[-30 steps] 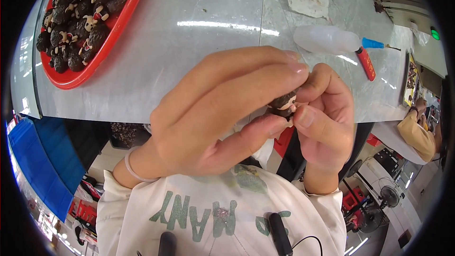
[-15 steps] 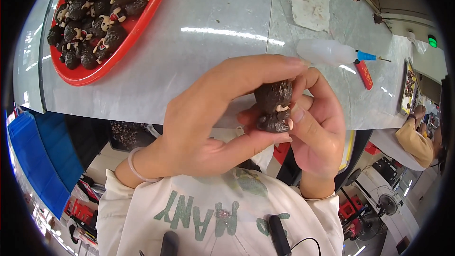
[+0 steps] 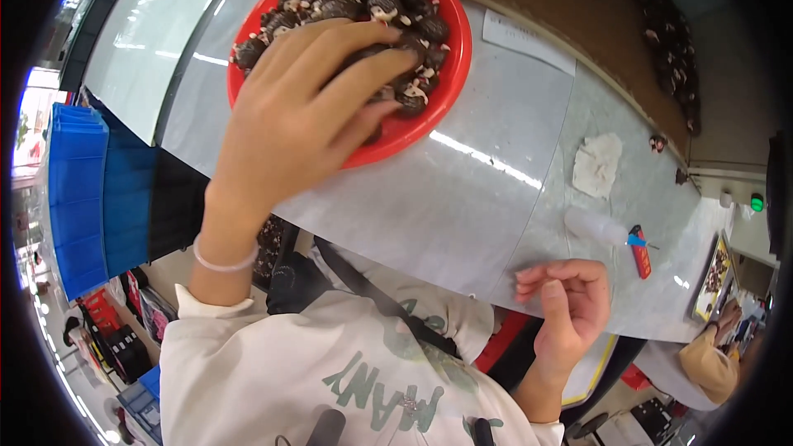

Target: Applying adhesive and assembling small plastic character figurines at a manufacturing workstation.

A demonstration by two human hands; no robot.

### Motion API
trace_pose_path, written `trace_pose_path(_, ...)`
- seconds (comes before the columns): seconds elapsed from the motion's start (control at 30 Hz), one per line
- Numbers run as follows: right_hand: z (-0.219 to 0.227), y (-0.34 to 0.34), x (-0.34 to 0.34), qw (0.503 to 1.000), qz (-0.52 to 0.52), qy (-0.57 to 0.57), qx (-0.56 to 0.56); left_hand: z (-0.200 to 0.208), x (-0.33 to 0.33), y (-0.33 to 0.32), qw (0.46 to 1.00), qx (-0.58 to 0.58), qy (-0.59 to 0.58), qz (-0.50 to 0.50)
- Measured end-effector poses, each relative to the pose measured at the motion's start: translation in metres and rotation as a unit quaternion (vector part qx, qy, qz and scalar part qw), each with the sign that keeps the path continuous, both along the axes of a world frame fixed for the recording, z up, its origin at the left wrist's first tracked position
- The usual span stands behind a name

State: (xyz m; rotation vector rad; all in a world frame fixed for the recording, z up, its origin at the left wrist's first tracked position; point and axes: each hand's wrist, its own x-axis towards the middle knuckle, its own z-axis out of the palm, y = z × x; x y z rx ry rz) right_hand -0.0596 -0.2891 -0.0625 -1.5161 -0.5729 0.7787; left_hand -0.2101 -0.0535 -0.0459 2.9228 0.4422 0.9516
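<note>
My left hand (image 3: 297, 120) reaches over a round red basin (image 3: 459, 49) at the upper middle, its fingers spread and bent down onto the pile. The basin is heaped with small dark-brown figurines (image 3: 384, 7) with pale and red details. Part of a dark figurine shows below my left fingers; their tips partly hide what they touch. At the near table edge my right hand (image 3: 572, 307) hovers with fingers loosely curled and the thumb apart, nothing visible in it. Beyond it lies a translucent squeeze bottle (image 3: 595, 226) with a blue needle tip.
A red-handled tool (image 3: 641, 258) lies beside the bottle. A crumpled white wipe (image 3: 596, 165) and a paper slip (image 3: 529, 43) rest on the grey table. More figurines (image 3: 671, 66) line the far right ledge. Blue bins (image 3: 78, 198) stand left; a co-worker's sleeve (image 3: 709, 363) shows right.
My hands have parted. The left has moved from the figurine at the middle to the basin; the right has dropped toward the table edge. The view has swung left, bringing the whole basin in.
</note>
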Motion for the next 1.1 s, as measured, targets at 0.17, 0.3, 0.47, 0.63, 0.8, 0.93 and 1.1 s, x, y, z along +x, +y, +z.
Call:
trace_pose_path(0.17,-0.005,0.002,0.004,0.999,0.031,-0.03,-0.003,0.004,-0.013,0.014,0.993,0.006,0.017,0.117)
trace_pose_path(0.3,-0.008,0.001,0.005,0.998,0.041,-0.053,-0.01,0.003,-0.004,0.006,0.993,-0.013,0.016,0.118)
trace_pose_path(0.47,-0.009,-0.003,0.009,0.994,0.06,-0.086,-0.013,0.014,0.0,-0.003,0.993,-0.063,0.071,0.077)
trace_pose_path(0.63,-0.013,-0.004,0.014,0.993,0.079,-0.093,0.008,0.065,0.015,0.001,0.968,-0.197,0.138,0.073)
trace_pose_path(0.8,-0.014,-0.014,0.021,0.989,0.1,-0.102,0.027,0.092,0.137,0.035,0.963,-0.124,0.171,-0.169)
trace_pose_path(0.93,-0.01,-0.01,0.026,0.985,0.117,-0.124,0.037,0.045,0.275,0.09,0.941,-0.156,0.226,-0.197)
trace_pose_path(1.1,-0.006,-0.008,0.029,0.98,0.154,-0.113,0.048,-0.036,0.386,0.137,0.974,-0.15,0.055,-0.163)
